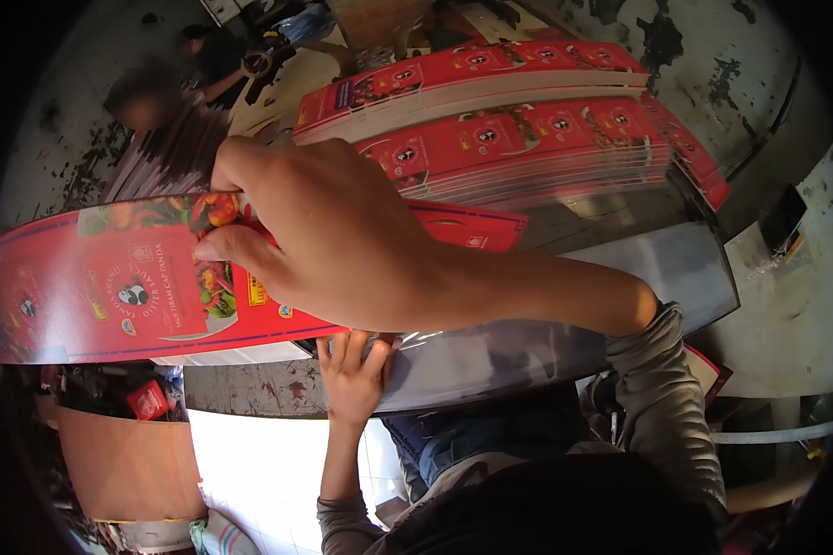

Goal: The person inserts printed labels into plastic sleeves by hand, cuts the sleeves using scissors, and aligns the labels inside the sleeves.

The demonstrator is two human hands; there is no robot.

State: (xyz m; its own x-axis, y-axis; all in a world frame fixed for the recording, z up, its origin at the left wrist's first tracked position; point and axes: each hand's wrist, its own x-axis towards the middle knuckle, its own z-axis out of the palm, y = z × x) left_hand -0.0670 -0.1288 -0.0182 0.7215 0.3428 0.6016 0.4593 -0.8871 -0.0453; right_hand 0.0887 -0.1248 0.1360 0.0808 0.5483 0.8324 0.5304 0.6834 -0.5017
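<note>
While the right hand [333, 231] pinches a long, glossy red sheet [157, 287] by its far edge, most of it extends left of the grip; the left hand [354, 377], fingers bent, hold unclear, sits by the sheet's near edge, beside smooth grey sheeting [500, 365].

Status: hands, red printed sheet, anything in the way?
Right hand pinching red printed sheet. Left hand by its near edge, grip unclear. Right forearm crosses over clear plastic, hiding part of it.
</note>
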